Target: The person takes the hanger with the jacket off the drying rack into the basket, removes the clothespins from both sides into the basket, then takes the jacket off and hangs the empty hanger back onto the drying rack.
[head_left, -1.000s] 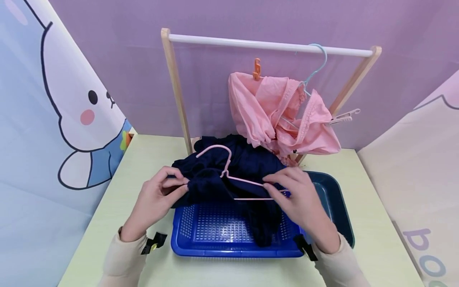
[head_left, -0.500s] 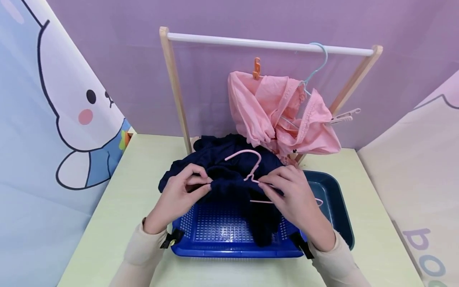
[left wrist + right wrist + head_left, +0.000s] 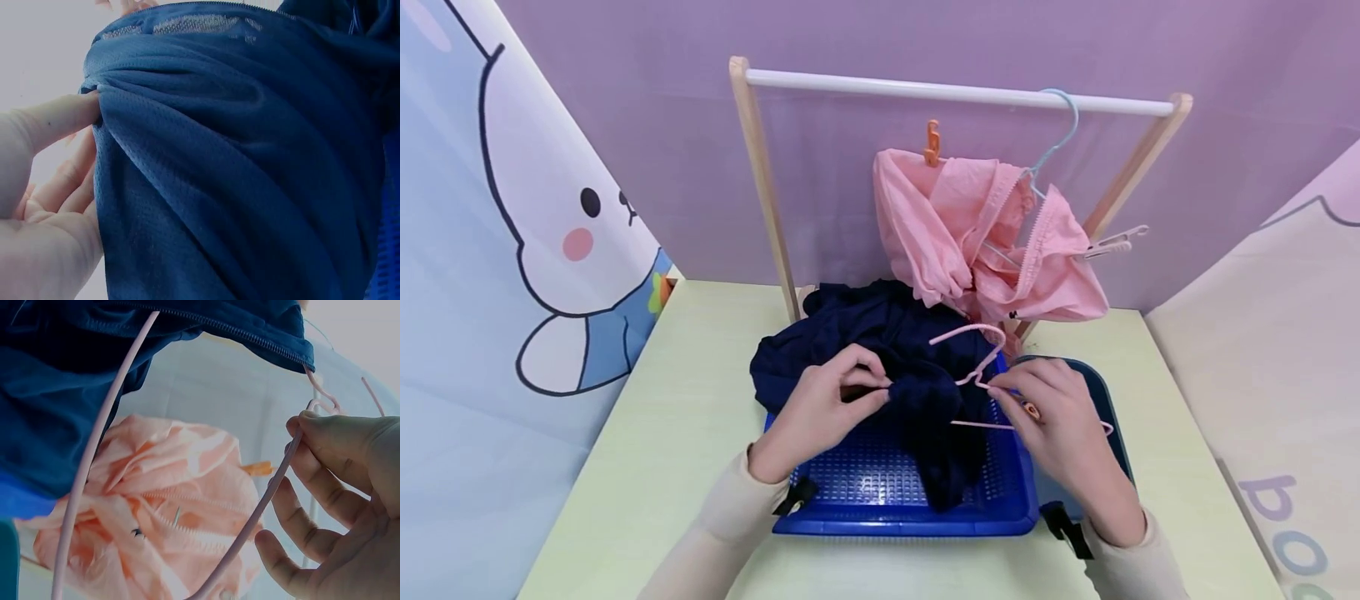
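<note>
My left hand pinches the edge of a navy zip-up garment between thumb and fingers; the left wrist view shows its gathered mesh-like cloth. My right hand pinches a pink hanger on its shoulder, just beside the neck. One side of the hanger runs into the garment, past the zipper edge in the right wrist view, and is hidden there. Its other side sticks out bare under my right hand, the hook pointing up and left. The garment drapes over a blue basket.
Behind stands a rack with a white rod. A pink jacket hangs there on a light-blue hanger, with an orange clip and a pale clothespin on it. A dark teal tray lies right of the basket.
Both hands have moved right, the hanger and the held cloth edge going with them. My left hand has come closer to the hanger's neck, and the right grip now sits beside that neck.
</note>
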